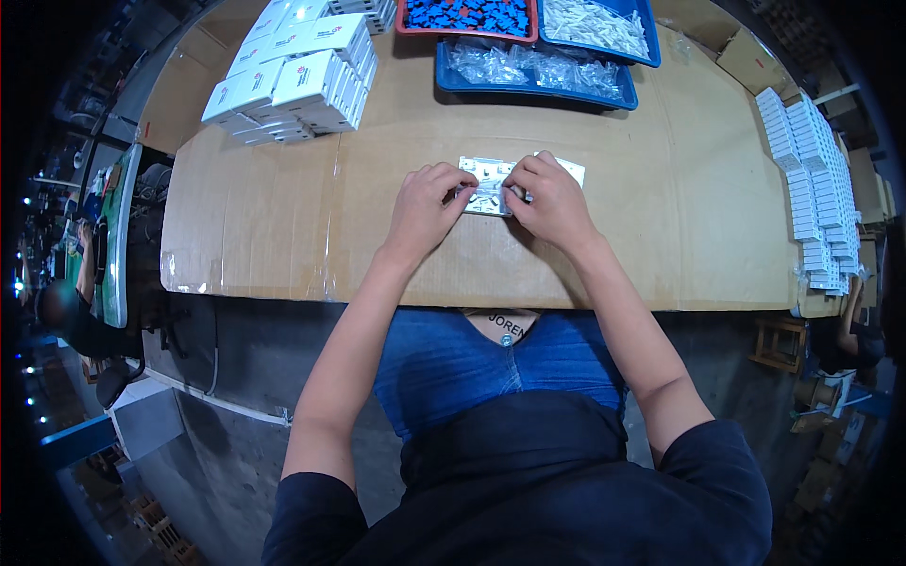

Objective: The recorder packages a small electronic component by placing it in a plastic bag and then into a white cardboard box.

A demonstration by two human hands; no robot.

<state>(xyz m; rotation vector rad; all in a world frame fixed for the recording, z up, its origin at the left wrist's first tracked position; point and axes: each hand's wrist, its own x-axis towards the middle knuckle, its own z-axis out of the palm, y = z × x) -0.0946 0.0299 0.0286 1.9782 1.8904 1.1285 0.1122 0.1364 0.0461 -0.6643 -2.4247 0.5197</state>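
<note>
A small, flat white piece (485,204) with grey markings or small parts on it lies on the cardboard-covered table, between my hands. At its left edge my left hand (427,209) is closed, thumb and fingertips pinched together. My right hand (551,203) is closed too, its fingertips pinched over the right part of that piece. Whatever is between the fingers is too small or hidden to name. From behind my right hand a plain white flap or card (573,171) sticks out; I cannot tell whether it joins the marked piece.
White boxes (302,80) are stacked at the far left. At the back stand a red tray (467,38) of blue and red pieces, a blue tray (655,58) of white pieces and a blue tray (528,92) of clear packets. More white boxes (810,189) rise at the right edge.
</note>
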